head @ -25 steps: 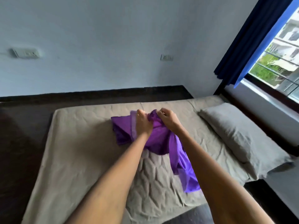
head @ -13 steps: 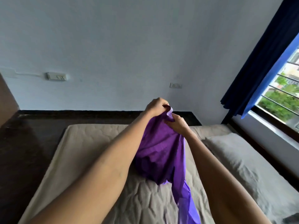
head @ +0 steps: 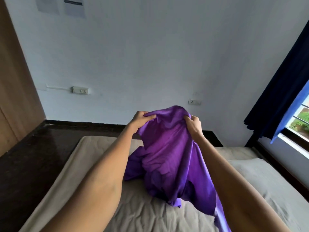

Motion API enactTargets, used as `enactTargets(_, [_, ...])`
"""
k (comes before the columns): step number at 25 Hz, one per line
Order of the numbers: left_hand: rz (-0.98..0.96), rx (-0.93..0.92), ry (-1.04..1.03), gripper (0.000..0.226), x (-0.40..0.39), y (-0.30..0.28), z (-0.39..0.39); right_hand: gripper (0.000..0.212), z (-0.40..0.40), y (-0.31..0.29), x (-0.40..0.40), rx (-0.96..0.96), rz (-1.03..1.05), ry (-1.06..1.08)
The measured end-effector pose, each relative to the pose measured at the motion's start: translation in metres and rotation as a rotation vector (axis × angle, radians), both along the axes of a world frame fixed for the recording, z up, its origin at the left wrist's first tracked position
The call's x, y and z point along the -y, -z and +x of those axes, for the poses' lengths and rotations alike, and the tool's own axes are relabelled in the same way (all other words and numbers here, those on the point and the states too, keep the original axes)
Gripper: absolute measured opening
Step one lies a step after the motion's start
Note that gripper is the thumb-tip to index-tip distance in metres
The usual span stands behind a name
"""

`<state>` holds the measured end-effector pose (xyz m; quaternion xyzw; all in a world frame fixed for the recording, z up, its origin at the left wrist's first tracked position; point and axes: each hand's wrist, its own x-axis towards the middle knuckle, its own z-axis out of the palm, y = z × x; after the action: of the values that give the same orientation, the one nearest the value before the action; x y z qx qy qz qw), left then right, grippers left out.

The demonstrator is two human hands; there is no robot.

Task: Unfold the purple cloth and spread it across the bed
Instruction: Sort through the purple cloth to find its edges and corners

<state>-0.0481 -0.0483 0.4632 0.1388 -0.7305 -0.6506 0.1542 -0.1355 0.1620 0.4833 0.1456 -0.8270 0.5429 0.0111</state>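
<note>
The purple cloth (head: 167,156) hangs bunched in the air above the bed (head: 80,173), its lower folds draping down onto the beige mattress. My left hand (head: 139,118) grips the cloth's top edge on the left. My right hand (head: 194,123) grips the same edge on the right, about a hand's width away. The cloth between them bulges upward. Both forearms reach forward over the bed.
A grey pillow (head: 267,178) lies on the bed's right side. Dark blue curtains (head: 280,91) hang by a window (head: 302,119) at the right. A dark floor (head: 33,156) and a wooden door (head: 15,91) are at the left. White wall with sockets behind.
Both hands lifted the cloth off the mattress, then moved apart along its top edge, so it hangs wider. The view has tilted upward.
</note>
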Motion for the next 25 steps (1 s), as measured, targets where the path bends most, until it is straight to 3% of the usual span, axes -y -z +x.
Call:
enactTargets(5, [0.107, -0.106, -0.088, 0.031, -0.056, -0.027, -0.029, 0.009, 0.021, -0.005, 0.04, -0.102, -0.035, -0.224])
enactTargets(8, [0.07, -0.023, -0.011, 0.076, -0.07, -0.025, -0.043, 0.019, 0.019, -0.005, 0.041, -0.098, -0.076, -0.269])
enactTargets(9, [0.059, 0.03, 0.036, 0.077, -0.073, -0.028, -0.038, 0.018, 0.016, -0.005, 0.036, -0.086, -0.11, -0.252])
enactTargets(11, [0.018, 0.161, 0.191, 0.047, -0.075, -0.033, -0.028, 0.02, 0.009, -0.003, 0.025, -0.078, -0.171, -0.193])
enactTargets(13, [0.009, 0.185, 0.29, 0.032, -0.07, -0.031, -0.03, 0.021, 0.004, -0.002, 0.015, -0.075, -0.203, -0.171])
enactTargets(16, [0.073, -0.016, 0.102, 0.03, -0.07, -0.03, -0.04, 0.019, 0.002, -0.006, 0.011, -0.05, -0.23, -0.237])
enactTargets(18, [0.09, -0.098, -0.098, 0.035, -0.076, -0.035, -0.045, 0.007, -0.005, 0.002, 0.003, -0.098, -0.07, -0.256])
enactTargets(22, [0.238, -0.18, -0.575, 0.047, -0.038, -0.043, -0.043, 0.02, -0.024, 0.053, -0.051, -0.057, 0.674, -0.216])
enactTargets(25, [0.135, -0.133, -0.669, 0.048, -0.008, -0.039, -0.039, 0.029, -0.024, 0.057, -0.066, -0.04, 0.651, -0.088])
